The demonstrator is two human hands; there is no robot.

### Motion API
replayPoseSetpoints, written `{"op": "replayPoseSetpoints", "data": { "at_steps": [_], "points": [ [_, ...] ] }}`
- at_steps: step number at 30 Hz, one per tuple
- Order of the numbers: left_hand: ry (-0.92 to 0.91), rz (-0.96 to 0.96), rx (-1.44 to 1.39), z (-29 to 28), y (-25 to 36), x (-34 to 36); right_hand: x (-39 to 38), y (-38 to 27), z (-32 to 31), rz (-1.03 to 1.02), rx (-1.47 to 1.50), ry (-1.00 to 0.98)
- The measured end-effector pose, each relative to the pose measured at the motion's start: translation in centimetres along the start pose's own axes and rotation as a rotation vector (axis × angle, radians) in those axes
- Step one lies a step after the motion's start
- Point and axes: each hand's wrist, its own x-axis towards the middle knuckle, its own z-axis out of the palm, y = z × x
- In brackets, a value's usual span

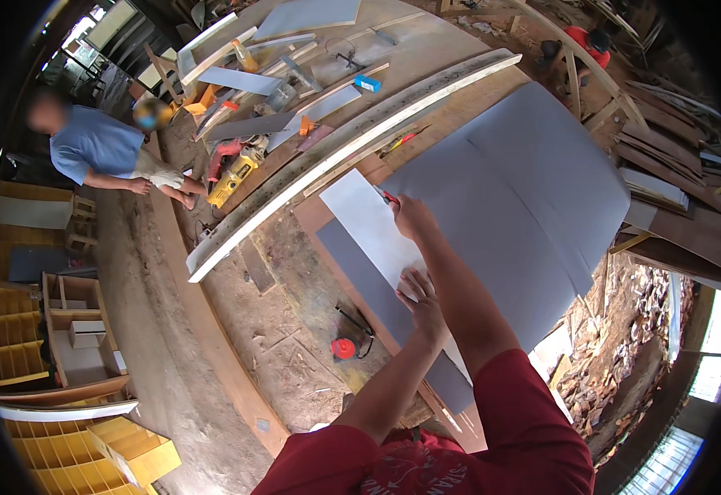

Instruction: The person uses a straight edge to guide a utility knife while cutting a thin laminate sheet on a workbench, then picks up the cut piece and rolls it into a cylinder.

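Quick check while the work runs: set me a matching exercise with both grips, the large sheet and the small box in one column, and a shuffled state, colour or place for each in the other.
Column one
1. Left grip
2. Right grip
3. Large sheet
4. Small box

Column two
A. Bright blue, beyond the long beam
B. Closed on a red tool
C. Grey, right of the white strip
D. Spread on the white strip

Pairs: 1-D, 2-B, 3-C, 4-A
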Motion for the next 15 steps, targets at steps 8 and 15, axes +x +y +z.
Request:
{"op": "replayPoseSetpoints", "data": {
  "at_steps": [8,15],
  "points": [
    [-0.041,0.019,-0.026,-0.6,-0.5,0.0,0.3,-1.3,-1.6,0.021,-0.008,-0.074],
    [0.102,-0.003,-0.013,-0.8,-0.2,-0.2,0.2,-0.2,-1.0,-0.026,-0.058,-0.148]
  ]
}}
